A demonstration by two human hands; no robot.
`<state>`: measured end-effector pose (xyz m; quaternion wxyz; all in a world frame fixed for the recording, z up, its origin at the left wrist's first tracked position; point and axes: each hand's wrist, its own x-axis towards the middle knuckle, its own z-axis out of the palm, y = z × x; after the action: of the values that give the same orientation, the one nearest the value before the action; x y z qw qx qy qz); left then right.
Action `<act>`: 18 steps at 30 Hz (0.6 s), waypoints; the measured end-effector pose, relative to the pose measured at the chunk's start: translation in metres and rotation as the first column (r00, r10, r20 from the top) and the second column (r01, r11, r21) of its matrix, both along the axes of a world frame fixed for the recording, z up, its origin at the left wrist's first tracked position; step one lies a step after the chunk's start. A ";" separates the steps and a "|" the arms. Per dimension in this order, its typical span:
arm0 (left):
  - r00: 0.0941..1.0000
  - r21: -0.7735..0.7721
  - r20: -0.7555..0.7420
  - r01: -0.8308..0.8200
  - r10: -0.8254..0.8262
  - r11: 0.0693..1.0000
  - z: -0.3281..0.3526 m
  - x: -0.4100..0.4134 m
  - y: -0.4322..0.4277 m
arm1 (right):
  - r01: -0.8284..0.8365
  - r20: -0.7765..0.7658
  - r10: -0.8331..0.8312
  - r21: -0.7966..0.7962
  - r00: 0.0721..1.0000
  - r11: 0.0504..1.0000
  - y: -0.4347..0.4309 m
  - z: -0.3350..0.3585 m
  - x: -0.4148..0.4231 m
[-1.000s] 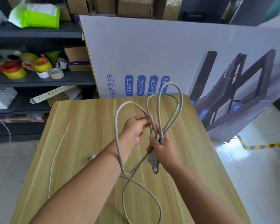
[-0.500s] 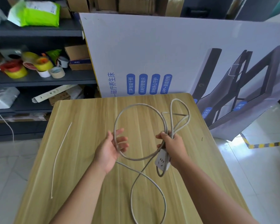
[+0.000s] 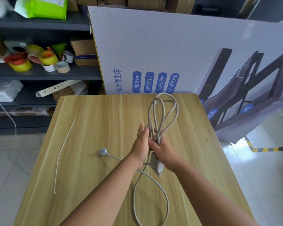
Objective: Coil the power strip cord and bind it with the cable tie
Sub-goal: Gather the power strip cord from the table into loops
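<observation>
My right hand (image 3: 162, 147) grips the white power strip (image 3: 156, 165) together with several loops of its grey cord (image 3: 163, 110), which stand up above the fist. My left hand (image 3: 141, 144) is pressed flat against those loops, fingers stretched out beside the right hand. A slack length of cord (image 3: 155, 185) curls on the wooden table (image 3: 91, 144) near me and runs left to the plug (image 3: 103, 151), which lies on the tabletop. The long white cable tie (image 3: 64, 150) lies loose at the table's left side, well apart from both hands.
A big printed cardboard panel (image 3: 170, 51) leans behind the table's far edge. Dark shelves (image 3: 39, 74) at the left hold tape rolls, boxes and a green packet. Tiled floor lies on both sides, with yellow-black tape (image 3: 271, 149) at the right.
My left hand brought another loop of cord over to the right hand and now lies flat against the bundle. The loops are narrower and taller, and the plug has slid into view on the table.
</observation>
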<state>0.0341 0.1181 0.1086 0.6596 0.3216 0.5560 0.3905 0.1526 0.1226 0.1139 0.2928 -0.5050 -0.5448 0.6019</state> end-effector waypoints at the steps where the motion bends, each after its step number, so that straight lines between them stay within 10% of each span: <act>1: 1.000 0.023 0.015 -0.011 0.010 1.000 0.005 0.004 -0.002 | 0.028 -0.013 -0.028 0.000 1.000 1.000 0.000 0.000 -0.001; 7: 0.992 0.158 0.052 -0.124 0.117 0.980 -0.009 -0.008 -0.009 | 0.279 -0.194 -0.312 -0.180 0.930 0.943 0.001 0.000 0.003; 11: 0.897 -0.156 -0.214 -0.423 0.387 0.893 -0.060 -0.027 -0.039 | 0.305 -0.338 -0.374 -0.242 0.864 0.921 0.010 0.021 0.008; 15: 0.941 -0.392 -0.335 -0.092 -0.048 0.915 -0.095 -0.024 -0.076 | 0.241 -0.527 -0.319 -0.212 0.788 0.947 0.016 0.060 0.013; 18: 0.679 -0.321 -0.672 0.094 -0.297 0.942 -0.112 -0.024 -0.077 | 0.218 -0.612 -0.244 -0.118 0.753 0.969 0.019 0.087 0.016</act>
<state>0.0100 0.0413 -0.0032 0.4677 0.4158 0.7752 0.0860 0.1688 0.1418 0.2011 0.5177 -0.3474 -0.3393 0.7044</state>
